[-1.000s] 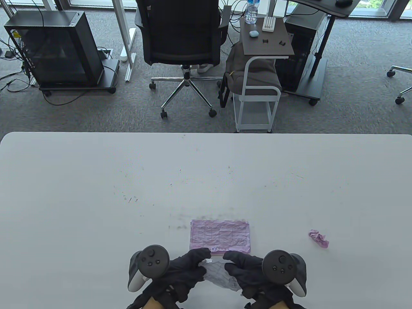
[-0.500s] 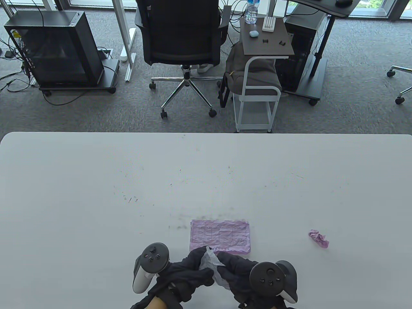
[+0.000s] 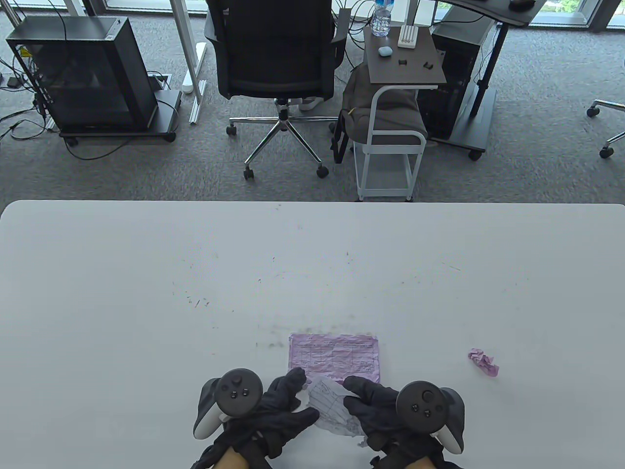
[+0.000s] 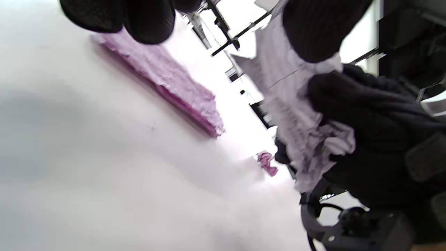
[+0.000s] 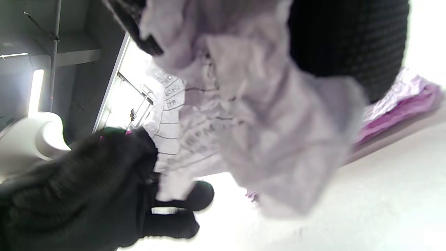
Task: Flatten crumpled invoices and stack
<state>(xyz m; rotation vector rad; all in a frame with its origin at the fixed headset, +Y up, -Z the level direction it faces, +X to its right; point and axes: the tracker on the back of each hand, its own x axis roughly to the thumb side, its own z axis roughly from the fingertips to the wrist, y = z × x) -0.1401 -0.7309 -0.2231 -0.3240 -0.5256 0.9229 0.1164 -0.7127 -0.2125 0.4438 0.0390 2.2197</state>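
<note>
With the left hand (image 3: 273, 405) and right hand (image 3: 376, 410) both pinching the half-opened invoice (image 3: 332, 403) just above the surface (image 3: 146, 273) beside the pink stack (image 3: 334, 354), uneven outward pull may tear its creases.

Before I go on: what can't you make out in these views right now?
- Print on the white invoice: too small in the table view, blurred in both wrist views.
- Its side edges: covered by the left hand and right hand.
- How many sheets the purple stack holds: not countable; its near edge is behind the invoice.
- Purple ball: too small to read.
</note>
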